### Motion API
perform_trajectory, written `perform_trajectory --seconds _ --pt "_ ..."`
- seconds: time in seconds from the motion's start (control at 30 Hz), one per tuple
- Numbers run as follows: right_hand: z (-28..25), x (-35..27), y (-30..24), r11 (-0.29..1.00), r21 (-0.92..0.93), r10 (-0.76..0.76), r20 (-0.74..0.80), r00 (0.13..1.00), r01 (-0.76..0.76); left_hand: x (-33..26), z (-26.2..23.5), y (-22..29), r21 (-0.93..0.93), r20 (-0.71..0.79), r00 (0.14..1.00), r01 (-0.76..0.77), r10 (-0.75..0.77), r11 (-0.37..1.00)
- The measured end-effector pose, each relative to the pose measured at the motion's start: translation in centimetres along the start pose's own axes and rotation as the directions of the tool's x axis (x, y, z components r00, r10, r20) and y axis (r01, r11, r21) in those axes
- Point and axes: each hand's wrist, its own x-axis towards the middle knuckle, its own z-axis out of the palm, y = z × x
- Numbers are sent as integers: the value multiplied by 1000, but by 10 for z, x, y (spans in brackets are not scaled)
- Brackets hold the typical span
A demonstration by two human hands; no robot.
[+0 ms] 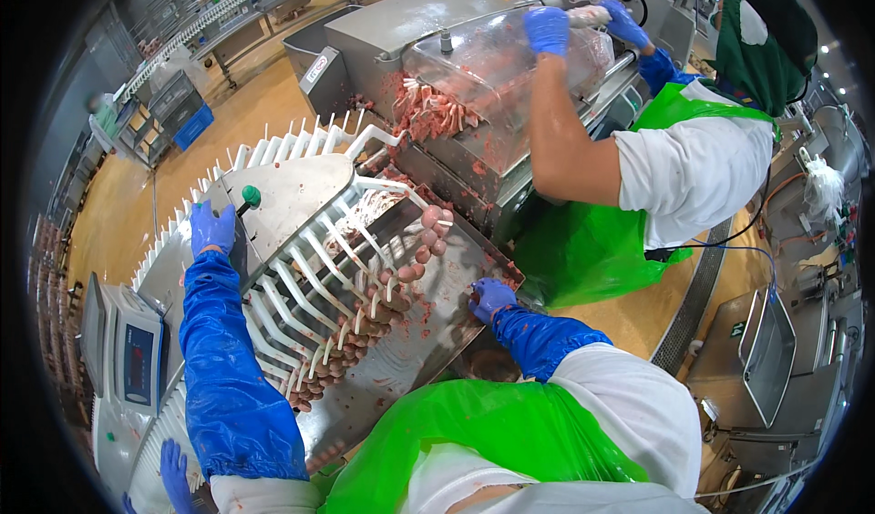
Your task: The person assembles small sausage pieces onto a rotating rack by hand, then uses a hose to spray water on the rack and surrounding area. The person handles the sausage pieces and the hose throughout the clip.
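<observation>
My left hand (212, 229), in a violet-blue glove, lies with its fingers apart on the flat metal top (310, 184) of a conveyor of white hooks. A green-knobbed lever (250, 197) stands just to its right. Strings of pinkish sausage links (365, 321) hang from the white hooks (310, 286) on the side towards me. My right hand (493, 299) is over the right edge of the metal tray (401, 386), apart from the sausages. Its fingers are curled; a small dark reddish bit shows at them, too little to name.
A co-worker in a green apron (583, 250) grips pale, bunched material (588, 15) above a clear machine cover (510, 86). Meat scraps (428, 113) lie beneath it. At lower left are a scale (137, 359) and another person's gloved hand (175, 476).
</observation>
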Motion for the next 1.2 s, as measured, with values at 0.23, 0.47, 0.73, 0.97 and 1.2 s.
perform_trajectory --seconds 0.23,0.47,0.73,0.97,1.2 --pt "3 1 2 999 -35 2 -10 1000 -3 -2 -3 5 -1 32 999 22 -22 1000" --pt "-1 2 -2 999 -31 30 49 998 -28 -1 -2 -3 -38 40 999 13 -12 999" --pt "3 3 2 1000 -19 13 9 1000 -13 1 4 -4 -4 -29 1000 -8 8 1000" --pt "5 2 1 999 -36 26 -6 1000 -26 -1 0 0 -18 -13 1000 -17 16 1000" --pt "6 4 2 998 -60 37 29 999 -36 0 3 -3 -21 -15 1000 -24 23 999"
